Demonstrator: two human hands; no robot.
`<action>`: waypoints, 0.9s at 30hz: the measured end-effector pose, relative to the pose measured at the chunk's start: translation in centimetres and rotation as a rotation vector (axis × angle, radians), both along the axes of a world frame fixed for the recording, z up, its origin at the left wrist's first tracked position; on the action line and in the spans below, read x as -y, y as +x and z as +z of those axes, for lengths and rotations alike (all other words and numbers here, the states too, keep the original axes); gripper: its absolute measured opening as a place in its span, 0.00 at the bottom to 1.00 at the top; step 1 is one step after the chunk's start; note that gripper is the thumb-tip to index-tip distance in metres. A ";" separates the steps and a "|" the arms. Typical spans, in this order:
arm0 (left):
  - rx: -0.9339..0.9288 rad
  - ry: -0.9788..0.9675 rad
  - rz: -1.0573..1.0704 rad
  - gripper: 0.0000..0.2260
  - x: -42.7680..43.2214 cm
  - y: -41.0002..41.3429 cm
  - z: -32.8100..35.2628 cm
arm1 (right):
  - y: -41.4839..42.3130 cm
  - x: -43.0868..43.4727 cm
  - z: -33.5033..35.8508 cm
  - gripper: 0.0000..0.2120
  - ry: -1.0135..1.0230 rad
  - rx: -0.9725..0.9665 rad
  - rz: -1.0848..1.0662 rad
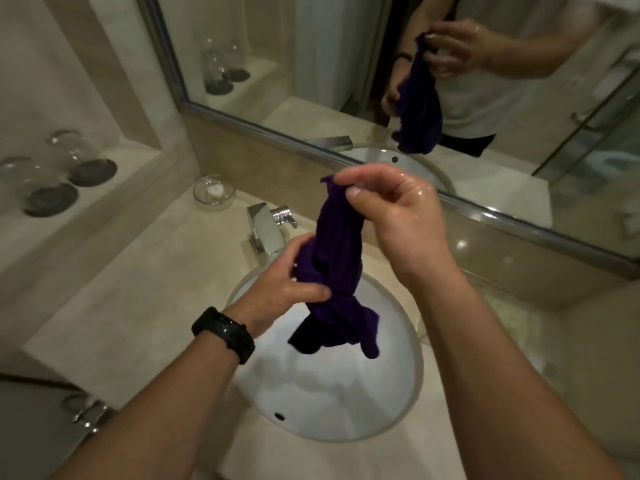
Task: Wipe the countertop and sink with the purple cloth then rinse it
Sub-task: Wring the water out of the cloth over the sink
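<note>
The purple cloth (pixel 341 268) hangs bunched and twisted above the white oval sink (pixel 346 403). My right hand (pixel 394 216), wet, pinches its top end between thumb and fingers. Lower down, my left hand (pixel 287 289), with a black watch on the wrist, is closed around the middle of the cloth. The cloth's loose end dangles over the basin. The beige stone countertop (pixel 138 306) surrounds the sink and looks wet to the right.
A chrome faucet (pixel 266 230) stands behind the sink, with no water seen running. A small glass bowl (pixel 214 192) sits at the back left of the counter. Glass jars (pixel 69 168) stand on a side ledge. A mirror (pixel 311 64) covers the wall behind.
</note>
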State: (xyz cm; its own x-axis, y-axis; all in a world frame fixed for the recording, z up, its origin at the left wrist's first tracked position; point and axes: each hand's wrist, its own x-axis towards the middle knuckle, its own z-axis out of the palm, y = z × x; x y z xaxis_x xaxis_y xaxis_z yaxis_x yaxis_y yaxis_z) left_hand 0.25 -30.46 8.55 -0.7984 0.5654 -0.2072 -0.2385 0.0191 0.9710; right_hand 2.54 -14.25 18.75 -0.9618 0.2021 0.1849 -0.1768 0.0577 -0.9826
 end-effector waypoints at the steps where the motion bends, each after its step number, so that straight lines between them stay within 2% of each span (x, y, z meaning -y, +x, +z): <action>1: -0.063 -0.074 -0.021 0.38 0.0 -0.5 1.1 | -0.2 -0.3 0.5 0.14 -0.024 -0.001 -0.023; 3: -0.221 -0.148 -0.035 0.42 -0.1 -1.1 3.6 | -0.2 -0.2 1.3 0.14 -0.008 0.018 0.004; 4: -0.303 -0.124 -0.014 0.43 -0.2 -1.4 4.9 | 0.0 0.2 1.6 0.14 0.018 0.022 0.039; 6: -0.391 -0.029 0.038 0.38 -0.8 -2.2 7.0 | 0.2 0.6 3.0 0.15 0.037 -0.020 0.058; 8: -0.408 -0.029 0.050 0.27 -1.6 -2.9 8.4 | 0.2 0.2 5.4 0.15 0.050 -0.107 0.030; 11: -0.466 -0.212 -0.002 0.14 -2.5 -3.2 9.1 | 0.7 -1.0 9.0 0.13 0.145 -0.224 0.018; 13: -0.406 -0.157 -0.003 0.12 -2.9 -3.1 9.7 | 1.2 -1.3 10.4 0.12 0.135 -0.267 0.001; 15: -0.381 -0.027 -0.027 0.15 -3.3 -2.8 11.2 | 1.4 -0.8 11.2 0.12 0.103 -0.288 0.000; 16: -0.369 0.033 -0.053 0.17 -3.6 -2.7 11.9 | 1.3 -0.5 11.5 0.12 0.150 -0.311 -0.018; 17: -0.354 0.067 -0.083 0.19 -3.8 -2.6 12.7 | 1.0 -0.3 11.7 0.11 0.301 -0.352 -0.072; 18: -0.344 0.068 -0.118 0.21 -4.0 -2.5 13.4 | 0.6 -0.4 11.9 0.11 0.543 -0.402 -0.156; 20: -0.381 -0.002 -0.176 0.22 -3.8 -2.7 14.4 | 0.2 -1.1 12.5 0.13 1.043 -0.482 -0.329; 21: -0.418 -0.045 -0.182 0.22 -3.3 -3.0 14.6 | 0.3 -1.6 13.3 0.14 1.192 -0.475 -0.372; 24: -0.420 -0.119 -0.156 0.25 -0.8 -4.7 13.9 | 0.7 -3.1 15.2 0.16 1.375 -0.327 -0.307; 27: -0.352 -0.055 -0.282 0.30 0.3 -5.0 13.3 | 0.3 -3.3 15.0 0.14 1.375 -0.174 -0.147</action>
